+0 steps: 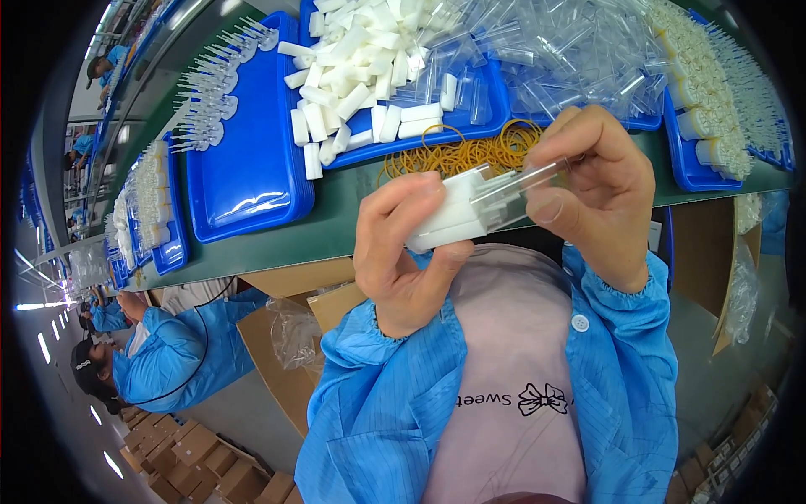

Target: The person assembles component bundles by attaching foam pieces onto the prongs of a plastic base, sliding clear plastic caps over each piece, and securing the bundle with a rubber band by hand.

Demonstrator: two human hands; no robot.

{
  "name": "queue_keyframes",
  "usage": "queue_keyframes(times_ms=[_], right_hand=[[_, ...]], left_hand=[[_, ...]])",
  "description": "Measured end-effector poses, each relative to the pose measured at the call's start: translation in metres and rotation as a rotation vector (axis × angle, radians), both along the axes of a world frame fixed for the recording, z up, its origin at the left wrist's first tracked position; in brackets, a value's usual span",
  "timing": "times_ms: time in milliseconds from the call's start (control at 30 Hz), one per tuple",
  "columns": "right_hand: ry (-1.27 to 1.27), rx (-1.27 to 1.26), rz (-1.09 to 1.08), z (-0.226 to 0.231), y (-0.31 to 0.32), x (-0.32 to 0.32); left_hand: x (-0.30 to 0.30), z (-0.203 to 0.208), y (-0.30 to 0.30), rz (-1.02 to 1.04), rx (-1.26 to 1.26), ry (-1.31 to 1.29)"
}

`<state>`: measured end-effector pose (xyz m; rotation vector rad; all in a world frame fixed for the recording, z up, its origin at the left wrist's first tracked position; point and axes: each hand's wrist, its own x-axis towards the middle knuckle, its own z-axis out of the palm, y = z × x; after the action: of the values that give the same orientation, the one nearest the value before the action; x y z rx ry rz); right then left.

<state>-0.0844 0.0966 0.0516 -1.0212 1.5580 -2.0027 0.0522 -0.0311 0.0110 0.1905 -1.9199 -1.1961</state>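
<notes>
Several white plastic blocks (pixel 449 216) are bunched in my left hand (pixel 401 252), its fingers wrapped round them. My right hand (pixel 598 189) pinches a clear plastic tube (pixel 527 186) between thumb and fingers. The tube's left end meets the right ends of the white blocks; whether it sits over one of them I cannot tell. Just beyond my hands lies a heap of yellow rubber bands (pixel 449 157) on the green table. A pile of loose white blocks (pixel 348 71) rises behind it, and clear tubes (pixel 579 59) are heaped at the back right.
A stack of blue trays (pixel 252 214) stands at left, with clear thin-tipped pieces (pixel 210 92) along its edge. Banded bundles of white parts (pixel 705 126) fill a tray at right. Cardboard boxes (pixel 290 353) stand below the green table (pixel 353 227). A person in blue (pixel 172 357) works at left.
</notes>
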Motion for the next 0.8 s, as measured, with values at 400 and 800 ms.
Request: queue_keyframes(times_ms=[400,800], right_hand=[[0.044,-0.094,-0.071,-0.003,0.006,0.018],[0.116,-0.08,-0.078,-0.009,0.003,0.018]], left_hand=[[0.002,0.014,-0.006,-0.007,0.009,0.001],[-0.001,0.014,-0.002,0.035,-0.091,-0.006]])
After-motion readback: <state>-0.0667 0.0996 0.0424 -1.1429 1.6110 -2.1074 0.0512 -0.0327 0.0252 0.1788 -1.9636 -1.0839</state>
